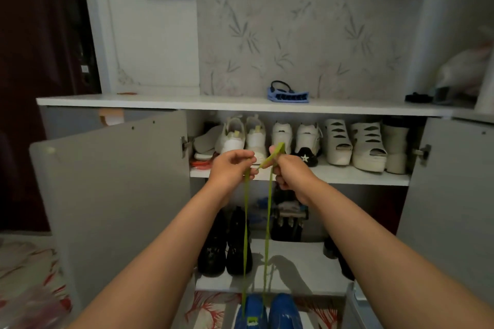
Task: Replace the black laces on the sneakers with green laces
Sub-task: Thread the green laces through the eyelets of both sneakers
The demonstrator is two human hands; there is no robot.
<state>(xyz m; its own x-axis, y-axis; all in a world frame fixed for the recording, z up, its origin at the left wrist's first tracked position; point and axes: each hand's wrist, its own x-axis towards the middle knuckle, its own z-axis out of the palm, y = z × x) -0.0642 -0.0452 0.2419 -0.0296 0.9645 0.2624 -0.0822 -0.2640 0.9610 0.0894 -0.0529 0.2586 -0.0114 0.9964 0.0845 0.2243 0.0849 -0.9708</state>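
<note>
Two blue sneakers stand on the floor at the bottom edge, the left sneaker beside the right sneaker. A green lace rises in two strands from the left sneaker up to my hands. My left hand pinches one strand between thumb and fingers. My right hand grips the other strand, whose end sticks up above the fingers. Both hands are raised in front of the cabinet's upper shelf. No black lace is visible.
An open shoe cabinet faces me, its left door and right door swung outward. White shoes line the upper shelf, black boots stand on the lower one. A blue object lies on the cabinet top. Patterned rug at left.
</note>
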